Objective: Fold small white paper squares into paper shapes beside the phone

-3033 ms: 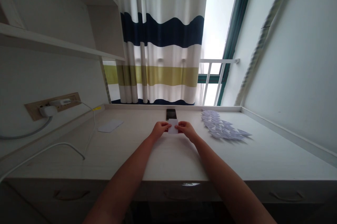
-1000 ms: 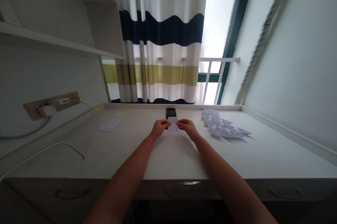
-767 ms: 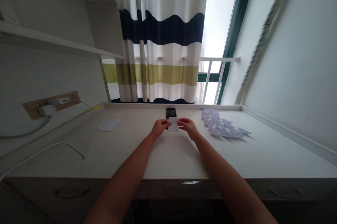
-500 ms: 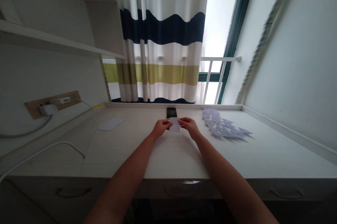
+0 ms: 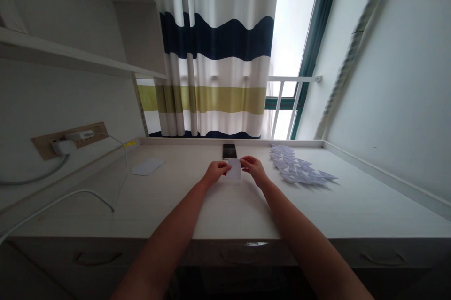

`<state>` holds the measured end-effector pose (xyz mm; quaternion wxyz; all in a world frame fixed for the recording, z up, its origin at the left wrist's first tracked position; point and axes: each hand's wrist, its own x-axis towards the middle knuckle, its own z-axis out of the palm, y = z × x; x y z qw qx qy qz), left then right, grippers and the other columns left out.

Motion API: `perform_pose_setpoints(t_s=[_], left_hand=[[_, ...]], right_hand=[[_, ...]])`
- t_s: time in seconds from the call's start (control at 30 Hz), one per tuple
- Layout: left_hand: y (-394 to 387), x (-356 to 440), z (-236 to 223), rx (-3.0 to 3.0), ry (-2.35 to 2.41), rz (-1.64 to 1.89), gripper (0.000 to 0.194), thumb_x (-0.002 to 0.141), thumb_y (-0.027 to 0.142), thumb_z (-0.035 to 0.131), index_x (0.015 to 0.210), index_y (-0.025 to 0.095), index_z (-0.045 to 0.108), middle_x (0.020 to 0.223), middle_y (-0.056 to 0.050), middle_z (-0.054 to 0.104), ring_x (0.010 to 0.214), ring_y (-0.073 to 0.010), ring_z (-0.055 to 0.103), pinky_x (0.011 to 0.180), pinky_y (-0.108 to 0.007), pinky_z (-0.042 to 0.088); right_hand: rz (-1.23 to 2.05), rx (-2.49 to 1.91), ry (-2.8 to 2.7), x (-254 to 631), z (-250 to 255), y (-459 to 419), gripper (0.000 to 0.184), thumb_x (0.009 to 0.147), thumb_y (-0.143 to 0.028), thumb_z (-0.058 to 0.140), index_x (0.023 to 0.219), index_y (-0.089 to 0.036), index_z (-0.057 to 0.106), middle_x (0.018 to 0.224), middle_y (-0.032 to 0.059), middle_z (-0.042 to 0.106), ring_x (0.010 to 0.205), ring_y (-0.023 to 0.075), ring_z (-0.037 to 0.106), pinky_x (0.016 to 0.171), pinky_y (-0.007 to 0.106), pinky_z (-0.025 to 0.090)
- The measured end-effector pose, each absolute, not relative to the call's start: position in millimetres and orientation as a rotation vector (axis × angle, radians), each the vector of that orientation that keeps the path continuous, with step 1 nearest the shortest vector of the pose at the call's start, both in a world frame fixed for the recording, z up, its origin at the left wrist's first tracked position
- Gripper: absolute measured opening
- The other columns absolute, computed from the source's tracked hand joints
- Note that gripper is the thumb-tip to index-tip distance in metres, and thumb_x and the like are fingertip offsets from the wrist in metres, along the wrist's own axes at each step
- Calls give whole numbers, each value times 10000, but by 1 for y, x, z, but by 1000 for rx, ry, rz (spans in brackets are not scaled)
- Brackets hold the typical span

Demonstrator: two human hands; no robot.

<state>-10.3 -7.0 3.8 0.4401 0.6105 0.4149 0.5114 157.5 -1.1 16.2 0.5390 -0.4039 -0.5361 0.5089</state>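
Note:
A small white sheet of paper (image 5: 234,169) is held up over the middle of the desk, between my two hands. My left hand (image 5: 215,171) pinches its left edge between thumb and fingers. At its upper right corner, my right hand (image 5: 254,169) is closed on the paper with thumb and fingertips. Just behind the sheet lies a dark phone (image 5: 229,151), its near end close to the paper's top edge. To the right sits a pile of folded white paper pieces (image 5: 296,166) with pointed tips.
Flat white sheets (image 5: 148,166) lie on the left of the desk (image 5: 232,215). A white cable (image 5: 88,191) runs over the left side, near a wall socket with plugs (image 5: 75,139). A raised rim edges the desk, and a striped curtain (image 5: 218,74) hangs behind.
The lower edge of the paper has come down a little, so the sheet looks slightly longer. My right fingers have shifted up slightly at its corner; my left hand has barely moved.

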Motion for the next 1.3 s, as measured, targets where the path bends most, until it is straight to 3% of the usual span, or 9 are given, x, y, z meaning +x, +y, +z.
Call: perform_pose_setpoints(t_s=[0.23,0.5,0.7,0.9,1.1,1.3], left_hand=[[-2,-14,3,1365,1082,1378,313,549,365,706,691,96,633,663,-50,636,602,-146,585,592,-292,489],[-4,-14,2,1424,1054,1307,338,556,379,712,725,96,634,672,-60,646,619,-159,600,574,-294,505],[-7,-12,5,1316,976,1356,451,557,332,730,929,103,615,678,-44,651,636,-159,607,649,-342,519],[-13,-12,8,1325,853,1199,405,606,325,699,945,116,624,733,-58,642,650,-151,595,664,-363,530],[-15,-14,10,1286,781,1187,230,625,227,640,822,111,663,816,-84,644,758,-175,596,719,-344,505],[-12,-15,8,1329,799,1203,282,656,326,621,810,91,650,812,-99,645,748,-183,598,691,-347,504]], right_hand=[[1301,-1062,-1390,154,17,-6,154,602,-168,673,733,-154,592,561,11,611,506,101,552,535,239,456],[1326,-1000,-1346,153,8,0,182,558,-224,696,664,-159,562,529,-16,587,480,88,530,528,240,455],[1396,-971,-1250,152,13,-4,231,526,-219,691,719,-173,572,524,-29,572,480,85,519,542,246,444],[1493,-903,-1242,156,9,-3,252,516,-227,674,741,-185,570,521,-45,543,487,80,507,524,227,417],[1470,-855,-1301,155,11,-5,121,572,-226,621,679,-171,605,585,-19,573,572,84,534,570,213,432],[1464,-840,-1308,151,14,-9,93,614,-216,604,661,-148,648,685,35,623,636,112,569,607,244,477]])
